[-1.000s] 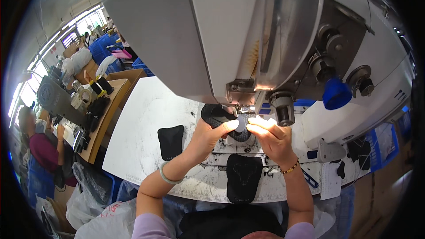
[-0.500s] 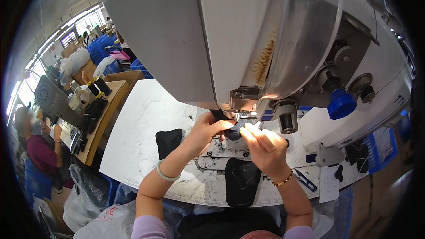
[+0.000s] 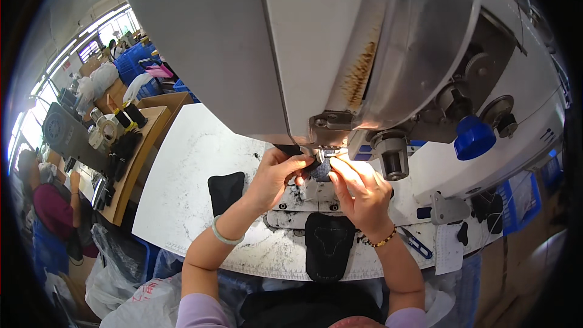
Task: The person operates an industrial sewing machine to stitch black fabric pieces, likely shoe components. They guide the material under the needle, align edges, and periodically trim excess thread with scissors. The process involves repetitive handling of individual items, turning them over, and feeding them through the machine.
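Note:
Under the needle area of a large grey-white sewing machine (image 3: 212, 42), a small dark fabric piece (image 3: 320, 171) is held between my hands. My left hand (image 3: 274, 177) pinches its left side, thumb on top. At its right edge, my right hand (image 3: 363, 193) presses with bent fingertips close together. The needle and much of the piece are hidden by fingers and the machine head. A black padded piece with a stitched outline (image 3: 330, 246) lies on the white table (image 3: 182, 164) between my forearms. Another black piece (image 3: 226, 192) lies left of my left hand.
A blue-handled cutter (image 3: 416, 244) and a white paper card (image 3: 448, 249) lie to the right. A blue crate (image 3: 521, 203) stands beyond the table's right end. At left, a co-worker (image 3: 54, 206) sits by another machine (image 3: 70, 136); plastic bags (image 3: 146, 304) lie below.
The whole view has shifted slightly. The fabric piece has turned a little beneath the machine head, and my right fingers have changed their hold along its edge. The loose black pieces stay put.

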{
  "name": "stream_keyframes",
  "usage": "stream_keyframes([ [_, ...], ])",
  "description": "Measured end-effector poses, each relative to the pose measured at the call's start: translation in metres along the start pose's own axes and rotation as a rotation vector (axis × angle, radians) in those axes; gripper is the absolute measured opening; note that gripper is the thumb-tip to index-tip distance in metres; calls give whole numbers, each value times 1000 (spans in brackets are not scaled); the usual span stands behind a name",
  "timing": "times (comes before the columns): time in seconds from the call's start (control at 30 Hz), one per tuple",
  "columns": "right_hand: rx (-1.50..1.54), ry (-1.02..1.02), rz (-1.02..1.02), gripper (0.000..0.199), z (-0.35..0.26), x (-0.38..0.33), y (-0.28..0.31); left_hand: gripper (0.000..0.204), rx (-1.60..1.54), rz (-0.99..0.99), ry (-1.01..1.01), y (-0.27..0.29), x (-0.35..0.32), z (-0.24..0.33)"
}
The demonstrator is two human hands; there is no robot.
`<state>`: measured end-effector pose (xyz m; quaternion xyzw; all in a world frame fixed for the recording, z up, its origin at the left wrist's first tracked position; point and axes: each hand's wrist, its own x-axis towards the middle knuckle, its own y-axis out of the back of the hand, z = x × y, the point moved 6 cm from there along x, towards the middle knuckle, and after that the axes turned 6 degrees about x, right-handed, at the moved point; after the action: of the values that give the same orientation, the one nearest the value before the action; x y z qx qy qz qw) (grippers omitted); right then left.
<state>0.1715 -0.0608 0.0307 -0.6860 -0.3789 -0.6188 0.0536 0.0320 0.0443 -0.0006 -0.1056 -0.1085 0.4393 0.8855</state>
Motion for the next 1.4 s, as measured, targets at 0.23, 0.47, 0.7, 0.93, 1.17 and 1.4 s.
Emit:
stream_keyframes([
  [0.23,75,-30,-33,19,6,0,-1,18,-91,77,-14,1,4,3],
  [0.47,-10,207,38,29,-10,-7,4,17,-24,161,-111,-5,-15,-2],
  [0.7,-81,210,-6,33,-18,-8,0,13,-121,154,-69,-4,-10,-8],
  [0.93,-85,170,-10,37,-16,-6,1,15,-2,203,-161,-13,-18,2],
  [1.17,-29,101,-33,35,-5,-10,0,16,63,289,-179,-17,-23,1],
  [1.4,1,52,-59,27,-5,-8,-1,16,111,377,-213,-25,-31,1],
])
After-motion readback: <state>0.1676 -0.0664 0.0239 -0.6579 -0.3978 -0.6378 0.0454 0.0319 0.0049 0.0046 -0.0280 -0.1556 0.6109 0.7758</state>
